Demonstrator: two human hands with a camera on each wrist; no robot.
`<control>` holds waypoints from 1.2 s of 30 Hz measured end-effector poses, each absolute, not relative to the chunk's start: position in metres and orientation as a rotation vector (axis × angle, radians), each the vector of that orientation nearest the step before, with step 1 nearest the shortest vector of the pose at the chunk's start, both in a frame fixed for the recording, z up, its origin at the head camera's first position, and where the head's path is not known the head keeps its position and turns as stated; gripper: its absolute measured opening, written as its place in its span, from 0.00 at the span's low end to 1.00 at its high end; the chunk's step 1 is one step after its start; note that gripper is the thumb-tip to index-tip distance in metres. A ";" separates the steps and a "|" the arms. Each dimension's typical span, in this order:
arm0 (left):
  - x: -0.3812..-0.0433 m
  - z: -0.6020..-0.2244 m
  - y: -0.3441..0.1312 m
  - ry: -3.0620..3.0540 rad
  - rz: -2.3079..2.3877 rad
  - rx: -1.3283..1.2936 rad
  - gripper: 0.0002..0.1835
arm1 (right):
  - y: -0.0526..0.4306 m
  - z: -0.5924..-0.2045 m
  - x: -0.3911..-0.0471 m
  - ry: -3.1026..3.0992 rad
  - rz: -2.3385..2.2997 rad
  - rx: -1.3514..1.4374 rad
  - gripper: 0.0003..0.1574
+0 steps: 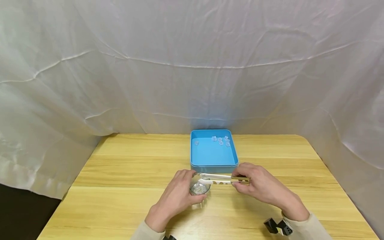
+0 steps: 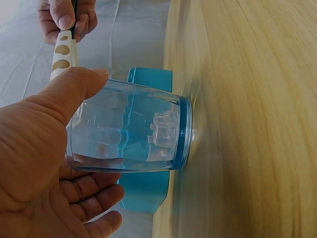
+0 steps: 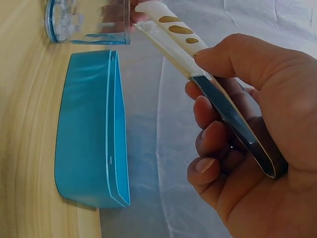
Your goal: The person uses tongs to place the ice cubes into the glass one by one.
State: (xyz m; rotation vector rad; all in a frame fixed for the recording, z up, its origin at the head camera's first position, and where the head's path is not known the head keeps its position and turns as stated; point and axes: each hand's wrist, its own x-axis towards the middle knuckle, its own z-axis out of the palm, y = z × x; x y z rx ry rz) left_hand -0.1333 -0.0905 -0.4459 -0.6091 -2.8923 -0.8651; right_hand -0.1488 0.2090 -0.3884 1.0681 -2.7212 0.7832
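My left hand (image 1: pixel 177 190) holds a clear drinking glass (image 2: pixel 101 124) from its side, thumb and fingers around it, with the glass upright on the wooden table. Several small clear cubes (image 2: pixel 163 131) lie in the bottom of the glass. In my right hand (image 1: pixel 259 180) is a pair of tongs (image 3: pixel 171 52), with white, brown-spotted arms and dark, gold-edged handles. Thumb and fingers squeeze the arms together. Their tips reach over the mouth of the glass, and a small clear cube (image 3: pixel 146 26) shows between them in the right wrist view.
Just behind the glass stands a blue open box (image 1: pixel 214 165) with several loose clear cubes (image 1: pixel 220 140), mostly toward its far right corner. Pale cloth (image 1: pixel 192 83) hangs behind and around the wooden table (image 1: pixel 135 173). A black wrist device (image 1: pixel 277 226) sits by the right sleeve.
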 end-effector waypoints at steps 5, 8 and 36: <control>-0.134 -0.446 -0.091 -2.892 -0.850 -0.604 0.44 | 0.208 -0.388 -0.149 -2.725 0.814 1.027 0.06; -0.134 -0.446 -0.091 -2.893 -0.850 -0.600 0.44 | 0.207 -0.388 -0.150 -2.720 0.841 0.960 0.07; -0.134 -0.447 -0.090 -2.872 -0.893 -0.619 0.42 | 0.188 -0.401 -0.192 -2.737 0.812 0.541 0.06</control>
